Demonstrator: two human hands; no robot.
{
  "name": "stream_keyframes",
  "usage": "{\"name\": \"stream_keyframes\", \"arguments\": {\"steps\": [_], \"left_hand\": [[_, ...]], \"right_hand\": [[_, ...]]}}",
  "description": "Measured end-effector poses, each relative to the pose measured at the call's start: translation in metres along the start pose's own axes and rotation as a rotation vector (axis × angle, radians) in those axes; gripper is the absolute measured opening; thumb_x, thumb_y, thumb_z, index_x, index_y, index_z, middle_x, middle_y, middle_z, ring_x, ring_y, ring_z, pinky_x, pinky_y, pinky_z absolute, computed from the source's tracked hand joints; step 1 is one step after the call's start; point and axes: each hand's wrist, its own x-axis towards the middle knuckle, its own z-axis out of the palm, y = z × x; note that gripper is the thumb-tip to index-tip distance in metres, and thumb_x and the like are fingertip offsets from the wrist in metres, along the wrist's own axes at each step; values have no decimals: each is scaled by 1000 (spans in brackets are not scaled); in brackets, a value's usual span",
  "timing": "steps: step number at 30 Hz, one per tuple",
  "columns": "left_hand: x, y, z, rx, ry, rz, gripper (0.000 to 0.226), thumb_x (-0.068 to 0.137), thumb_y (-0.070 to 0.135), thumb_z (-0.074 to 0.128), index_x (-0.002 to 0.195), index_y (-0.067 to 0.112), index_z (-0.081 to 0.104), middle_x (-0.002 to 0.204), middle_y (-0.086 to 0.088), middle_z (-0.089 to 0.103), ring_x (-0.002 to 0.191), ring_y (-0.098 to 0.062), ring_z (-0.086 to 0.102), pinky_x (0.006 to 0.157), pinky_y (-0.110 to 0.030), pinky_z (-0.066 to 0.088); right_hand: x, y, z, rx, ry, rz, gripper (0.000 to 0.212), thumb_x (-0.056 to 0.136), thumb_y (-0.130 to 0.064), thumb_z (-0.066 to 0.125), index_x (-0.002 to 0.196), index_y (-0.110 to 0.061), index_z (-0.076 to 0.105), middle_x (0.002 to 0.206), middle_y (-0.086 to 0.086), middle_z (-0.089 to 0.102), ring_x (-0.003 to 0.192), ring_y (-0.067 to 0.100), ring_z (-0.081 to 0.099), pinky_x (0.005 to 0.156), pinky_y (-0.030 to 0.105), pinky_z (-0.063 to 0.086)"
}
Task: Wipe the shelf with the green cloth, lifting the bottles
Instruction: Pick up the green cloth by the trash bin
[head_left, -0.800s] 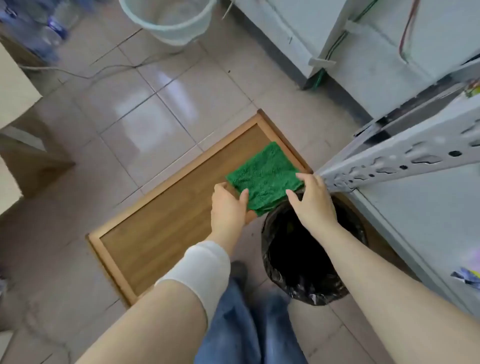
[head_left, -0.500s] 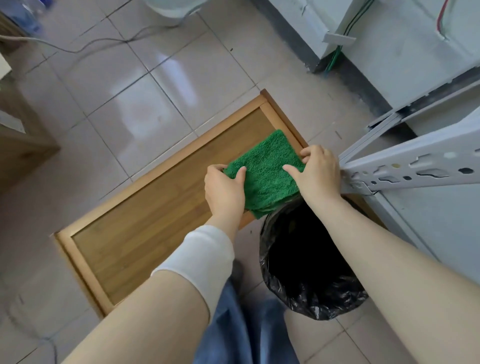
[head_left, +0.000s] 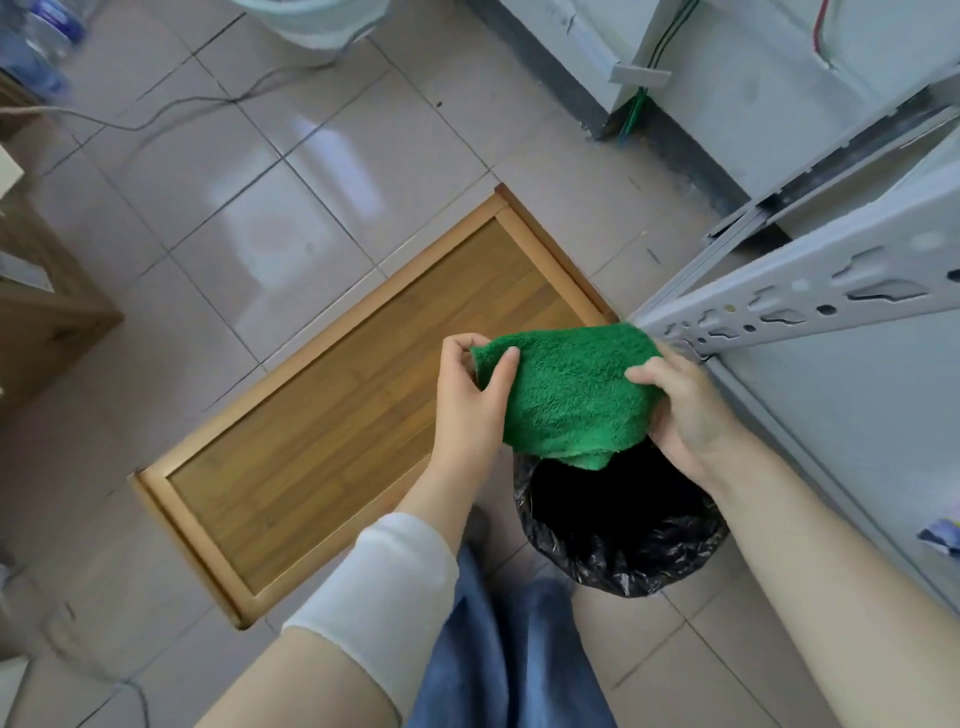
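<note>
While the person stands over the round bin lined with a black plastic bag (head_left: 623, 551), the fluffy green cloth (head_left: 571, 400) hangs folded just above its far rim, held off the shelf. The left hand (head_left: 465, 410) pinches the cloth's corner, thumb on top; the right hand (head_left: 685, 421) curls round the opposite edge. Left of the bin lies a framed bamboo panel (head_left: 337, 441); right of it stands the pale grey metal shelf (head_left: 831, 405).
</note>
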Motion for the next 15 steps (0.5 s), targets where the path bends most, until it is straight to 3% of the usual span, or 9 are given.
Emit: {"name": "stream_keyframes", "arguments": {"steps": [2, 5, 7, 9, 11, 15], "left_hand": [[-15, 2, 3, -14, -93, 5, 18, 88, 21, 58, 83, 30, 42, 82, -2, 48, 77, -14, 50, 67, -29, 46], [-39, -1, 10, -5, -219, 0, 17, 86, 26, 60, 83, 34, 45, 90, -10, 53, 85, -26, 55, 75, -45, 50], [-54, -4, 16, 23, -290, 34, 17, 86, 24, 61, 83, 32, 46, 91, -7, 56, 87, -24, 58, 79, -44, 51], [-67, -9, 23, 19, -347, 79, 18, 86, 17, 60, 83, 27, 46, 85, 1, 57, 77, -7, 57, 72, -25, 49], [-78, -16, 30, 6, -361, 111, 18, 86, 13, 61, 82, 25, 47, 80, 7, 55, 67, 7, 54, 64, -11, 45], [-97, -43, 46, 56, -313, 64, 14, 86, 15, 61, 83, 23, 50, 79, 10, 57, 67, 11, 57, 62, -8, 44]], "right_hand": [[-28, 11, -14, 147, -65, 138, 22, 89, -13, 38, 87, -16, 60, 74, 6, 67, 60, 17, 68, 57, 34, 52], [-62, 35, -30, 316, -89, 271, 32, 87, -42, 44, 89, -18, 64, 74, 4, 75, 65, 18, 71, 70, 41, 51], [-76, 56, -35, 389, -92, 303, 44, 71, -50, 55, 98, -16, 64, 86, 6, 76, 77, 20, 72, 75, 39, 55], [-87, 76, -42, 524, -129, 310, 62, 52, -45, 80, 102, -10, 68, 99, 11, 73, 88, 23, 71, 81, 39, 54], [-96, 94, -49, 656, -179, 305, 68, 33, -31, 92, 93, -5, 73, 100, 14, 73, 89, 24, 70, 75, 38, 59], [-113, 126, -68, 777, -103, 227, 64, 23, -24, 94, 82, -7, 76, 93, 12, 74, 82, 23, 72, 64, 34, 59]]}}
